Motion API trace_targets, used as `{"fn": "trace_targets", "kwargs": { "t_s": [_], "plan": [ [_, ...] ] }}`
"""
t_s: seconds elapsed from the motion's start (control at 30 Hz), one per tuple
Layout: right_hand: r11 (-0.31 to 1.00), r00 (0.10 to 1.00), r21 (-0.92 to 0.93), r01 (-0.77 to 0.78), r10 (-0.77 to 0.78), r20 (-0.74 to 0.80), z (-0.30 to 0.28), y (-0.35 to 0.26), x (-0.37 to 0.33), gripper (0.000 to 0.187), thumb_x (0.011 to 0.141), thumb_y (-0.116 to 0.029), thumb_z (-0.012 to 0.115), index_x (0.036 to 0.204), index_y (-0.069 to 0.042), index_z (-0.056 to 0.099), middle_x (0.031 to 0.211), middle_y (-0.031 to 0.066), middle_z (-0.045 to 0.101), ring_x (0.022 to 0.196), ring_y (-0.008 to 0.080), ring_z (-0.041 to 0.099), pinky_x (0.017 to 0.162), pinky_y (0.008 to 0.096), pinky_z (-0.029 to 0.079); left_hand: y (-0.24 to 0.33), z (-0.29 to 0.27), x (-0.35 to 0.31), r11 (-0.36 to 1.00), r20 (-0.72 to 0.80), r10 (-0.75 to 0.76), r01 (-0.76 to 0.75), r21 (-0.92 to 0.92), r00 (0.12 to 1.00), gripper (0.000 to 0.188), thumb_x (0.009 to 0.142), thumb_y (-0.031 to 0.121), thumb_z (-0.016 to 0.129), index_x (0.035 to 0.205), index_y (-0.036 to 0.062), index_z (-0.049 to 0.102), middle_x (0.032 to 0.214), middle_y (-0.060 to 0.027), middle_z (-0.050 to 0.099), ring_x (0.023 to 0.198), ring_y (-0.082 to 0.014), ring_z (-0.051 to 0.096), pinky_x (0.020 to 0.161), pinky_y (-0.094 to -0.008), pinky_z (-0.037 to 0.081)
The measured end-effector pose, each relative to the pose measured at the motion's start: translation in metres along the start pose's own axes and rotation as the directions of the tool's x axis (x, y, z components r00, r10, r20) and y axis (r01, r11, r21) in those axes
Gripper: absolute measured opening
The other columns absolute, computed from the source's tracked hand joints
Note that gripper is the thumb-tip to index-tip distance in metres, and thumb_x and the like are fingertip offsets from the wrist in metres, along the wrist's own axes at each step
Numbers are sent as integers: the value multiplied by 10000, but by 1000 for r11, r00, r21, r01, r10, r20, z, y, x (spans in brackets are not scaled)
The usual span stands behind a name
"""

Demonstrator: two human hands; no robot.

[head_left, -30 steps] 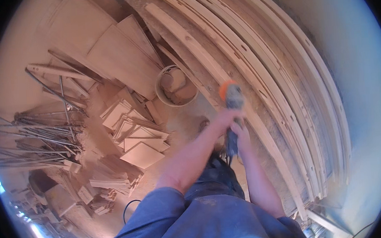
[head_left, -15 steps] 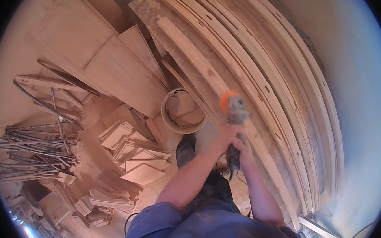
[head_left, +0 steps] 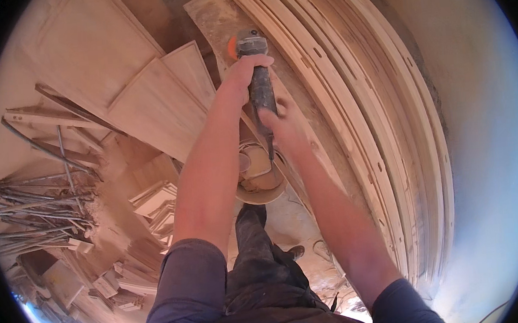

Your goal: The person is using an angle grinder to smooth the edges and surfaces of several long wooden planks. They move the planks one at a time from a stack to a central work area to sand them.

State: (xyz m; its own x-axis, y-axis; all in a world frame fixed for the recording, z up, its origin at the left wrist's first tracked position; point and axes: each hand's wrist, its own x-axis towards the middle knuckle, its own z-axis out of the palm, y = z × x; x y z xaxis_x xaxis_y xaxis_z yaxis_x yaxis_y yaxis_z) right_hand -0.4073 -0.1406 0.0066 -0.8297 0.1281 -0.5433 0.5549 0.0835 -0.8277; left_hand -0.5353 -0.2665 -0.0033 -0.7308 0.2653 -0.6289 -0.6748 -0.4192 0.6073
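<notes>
Both my arms reach forward with an angle grinder (head_left: 261,92), dark and dusty, with an orange disc (head_left: 232,48) on its head. My left hand (head_left: 246,75) is closed around the body just behind the head. Farther back, my right hand (head_left: 281,124) grips the rear of the grinder, near its cord; its fingers are slightly blurred. The disc is at the far end of a long wooden strip (head_left: 314,139) on the bench, and whether it touches the wood I cannot tell. My forearms hide part of that strip.
More long slotted wooden rails (head_left: 351,107) lie side by side to the right. Below the grinder stands a round bucket (head_left: 262,195) with discs in it. Large wooden panels (head_left: 159,102) lean at left, near metal rods (head_left: 46,203) and stacked wood offcuts (head_left: 154,208).
Both hands have carried the grinder forward and left along the strip to its far end. My arms are now stretched out farther, and the view has shifted slightly.
</notes>
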Motion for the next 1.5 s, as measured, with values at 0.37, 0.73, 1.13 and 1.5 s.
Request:
{"fn": "trace_targets", "kwargs": {
  "t_s": [0.37,0.73,1.13,1.5],
  "plan": [
    [410,887,-823,-393,-67,-457,-190,200,-225,860,744,-245,781,1483,25,434,1449,328,474,1391,493,405,1183,563,317,-176,56,-140,975,153,-198,177,135,968,241,742,147,817,895,27,675,730,-97,670,652,-208,669,625,-356,543],
    [893,968,-383,-238,187,-165,-352,295,-253,443,796,-164,827,1157,-27,609,1038,177,707,1008,357,688,899,461,558,-222,71,-248,969,244,-123,63,239,962,262,738,99,761,919,-24,617,682,-153,651,589,-257,646,567,-370,529],
    [565,856,-755,-332,-156,-493,-353,332,-357,472,795,-140,716,1246,-33,624,1149,226,689,1133,416,630,988,521,509,-322,101,-314,962,127,-158,124,243,979,203,764,120,701,873,-32,621,730,-172,657,636,-280,649,621,-382,544],
    [881,975,470,50,58,-213,-186,243,-371,613,886,-210,774,1379,7,480,1051,88,665,959,234,673,831,418,570,-370,124,-292,936,159,-273,223,271,949,253,735,127,828,924,16,700,777,-66,690,657,-173,669,619,-343,547]
  ]
}}
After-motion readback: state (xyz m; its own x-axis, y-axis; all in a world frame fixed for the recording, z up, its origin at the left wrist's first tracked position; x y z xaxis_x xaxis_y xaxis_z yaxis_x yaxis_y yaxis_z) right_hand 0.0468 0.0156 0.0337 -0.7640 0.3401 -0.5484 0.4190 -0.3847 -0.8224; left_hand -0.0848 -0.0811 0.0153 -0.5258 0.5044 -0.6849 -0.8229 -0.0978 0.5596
